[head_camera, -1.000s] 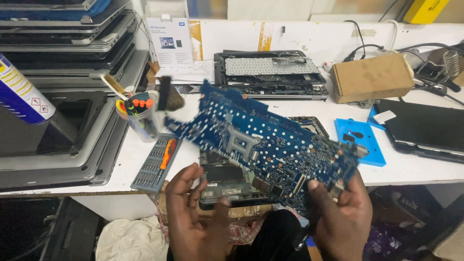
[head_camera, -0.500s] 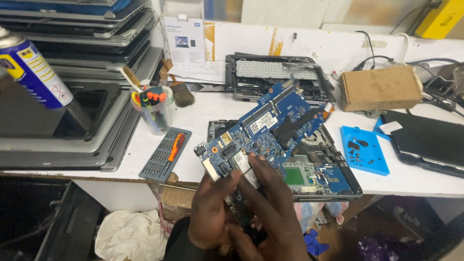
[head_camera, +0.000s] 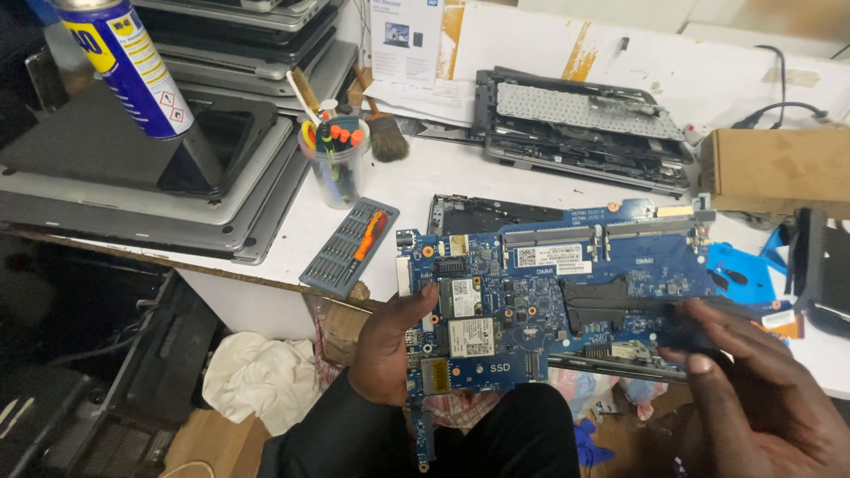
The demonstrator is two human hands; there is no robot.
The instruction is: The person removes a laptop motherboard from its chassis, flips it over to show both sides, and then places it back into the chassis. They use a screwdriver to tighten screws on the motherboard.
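Both hands (head_camera: 390, 341) (head_camera: 753, 389) grip mobo (head_camera: 567, 283) edges.

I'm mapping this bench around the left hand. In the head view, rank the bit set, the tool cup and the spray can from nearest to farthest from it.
From the left hand:
1. Bit set, just up and left, at the table edge.
2. Tool cup, farther back, behind the bit set.
3. Spray can, farthest, on the stacked laptops at far left.

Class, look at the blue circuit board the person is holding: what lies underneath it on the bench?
Under the blue circuit board, held by the left hand and right hand, an opened black laptop base shows at the top edge. The board covers the rest of it.
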